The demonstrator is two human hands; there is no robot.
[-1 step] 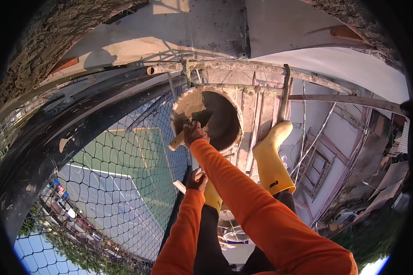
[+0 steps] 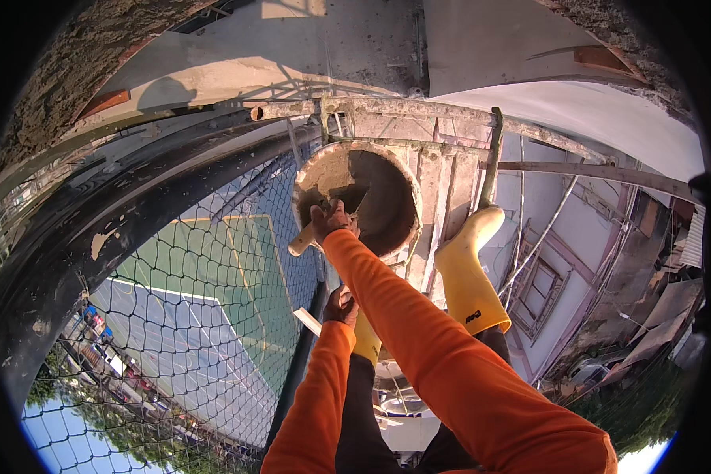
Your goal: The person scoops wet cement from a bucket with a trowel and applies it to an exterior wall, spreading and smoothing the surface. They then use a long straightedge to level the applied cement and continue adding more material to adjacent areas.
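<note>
A round tub [image 2: 412, 229] of wet grey mortar [image 2: 328, 170] stands ahead of me, its rim crusted with dried mix. My right hand [image 2: 336, 221] reaches over the near rim, closed around a trowel [image 2: 301, 240] whose pale wooden handle end juts out to the left. The trowel's blade is down in the tub, partly hidden by hand and shadow. Just below the tub, beside my left boot, my left hand [image 2: 341, 306] is closed. A flat whitish strip [image 2: 307, 321] sticks out next to it; the fingers' hold on it is partly hidden.
My yellow boots [image 2: 471, 272] stand on narrow scaffold planks [image 2: 449, 189]. A scaffold pipe [image 2: 419, 112] crosses beyond the tub. Black netting [image 2: 205, 316] hangs at the left, above a sports court far below. A thick black beam [image 2: 79, 261] curves along the left.
My right hand has shifted slightly up and left in the picture, still on the trowel in the tub. The whole view has tilted a little; my left hand keeps its place.
</note>
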